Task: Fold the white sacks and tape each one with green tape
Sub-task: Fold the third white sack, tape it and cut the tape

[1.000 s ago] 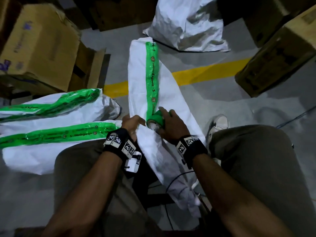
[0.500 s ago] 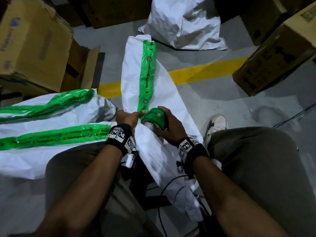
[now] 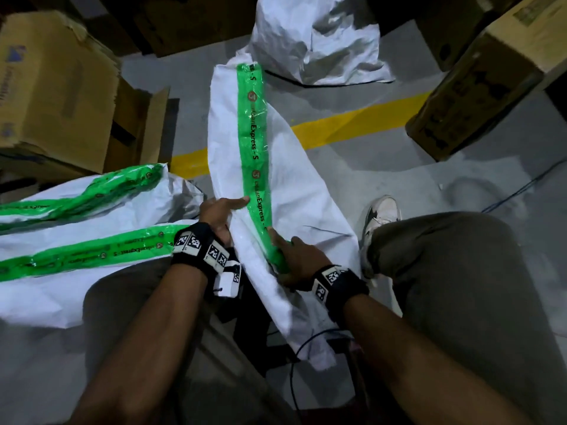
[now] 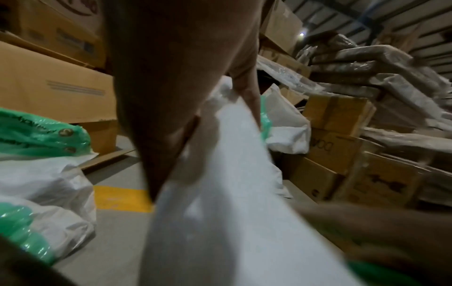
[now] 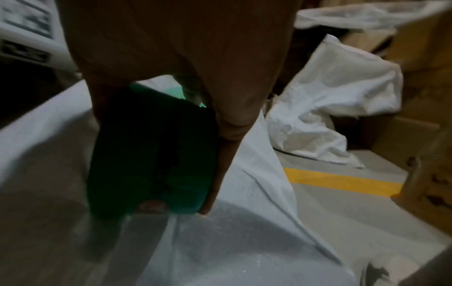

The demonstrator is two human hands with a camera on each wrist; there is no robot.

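Note:
A folded white sack lies lengthwise on the floor between my knees. A green tape strip runs down it from its far end. My left hand grips the sack's left edge, its forefinger stretched across onto the strip. In the left wrist view the left hand has the white sack bunched under the fingers. My right hand grips the green tape roll at the strip's near end, pressed against the sack. The right wrist view shows the tape roll held between thumb and fingers of the right hand.
Two taped sacks lie at the left. A loose white sack sits at the back. Cardboard boxes stand at left and right. A yellow line crosses the grey floor. My shoe and a cable lie close by.
My right hand has drawn the roll toward me along the sack, so the green strip is longer. The left forefinger has stretched out onto the strip.

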